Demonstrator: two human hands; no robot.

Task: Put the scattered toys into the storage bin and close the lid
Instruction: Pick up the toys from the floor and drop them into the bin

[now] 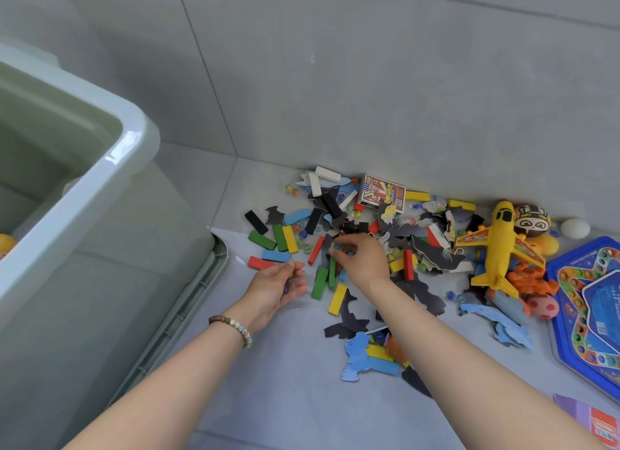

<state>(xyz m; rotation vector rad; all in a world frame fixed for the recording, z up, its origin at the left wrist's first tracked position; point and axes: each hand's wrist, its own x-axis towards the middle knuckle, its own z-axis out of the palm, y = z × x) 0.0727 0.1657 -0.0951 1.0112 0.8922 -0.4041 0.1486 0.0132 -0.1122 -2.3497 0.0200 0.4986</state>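
The left grip (278, 288) lies palm up just above the floor (302, 399), fingers curled round a few marbles (286, 289). Just beside it, the right grip (360, 261) reaches palm down into a heap of coloured blocks (320, 283), its fingertips (335, 252) pinching a small piece (336, 247) too tiny to identify. A yellow toy plane (500, 245) and a blue game board (590, 302) lie further right. The green storage bin (134, 141) stands open at left, its lid (188, 308) flat on the floor at its foot.
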